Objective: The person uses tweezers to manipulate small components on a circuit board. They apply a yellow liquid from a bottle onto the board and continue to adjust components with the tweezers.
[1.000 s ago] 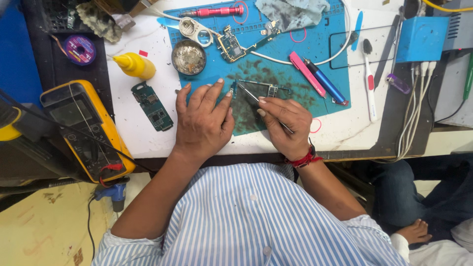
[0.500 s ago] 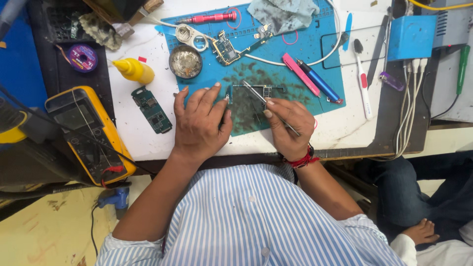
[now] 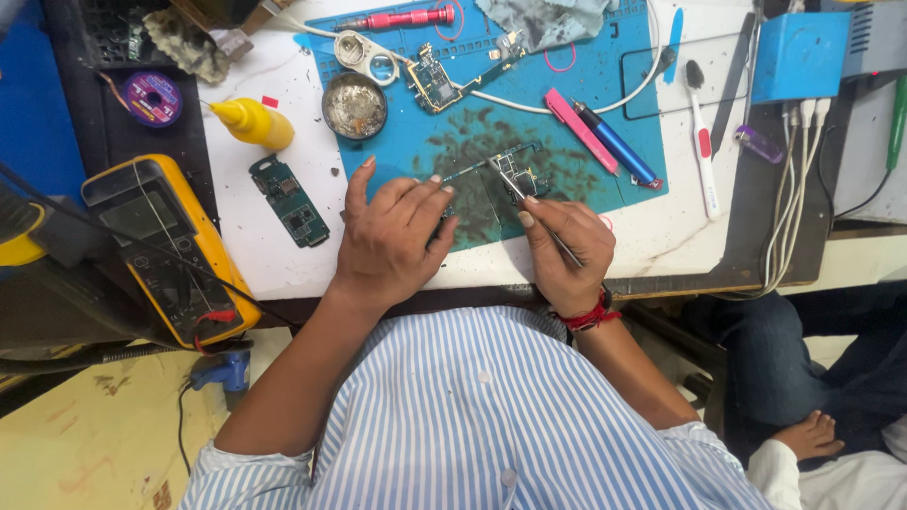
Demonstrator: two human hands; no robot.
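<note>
Hands at work on a circuit board [image 3: 515, 170] lying on the blue mat [image 3: 605, 104].
Head view: the left hand [image 3: 392, 236] rests with fingers spread, fingertips pressing beside the board; the right hand [image 3: 567, 247] pinches tweezers [image 3: 529, 208], whose tip seems to touch the board. A second green board [image 3: 289, 200] lies left, near the yellow multimeter [image 3: 156, 241].

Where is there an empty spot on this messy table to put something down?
Bare white tabletop lies between the yellow multimeter and the left hand, below the small green board. Another patch lies right of the right hand, below the toothbrush. The blue mat is crowded.
</note>
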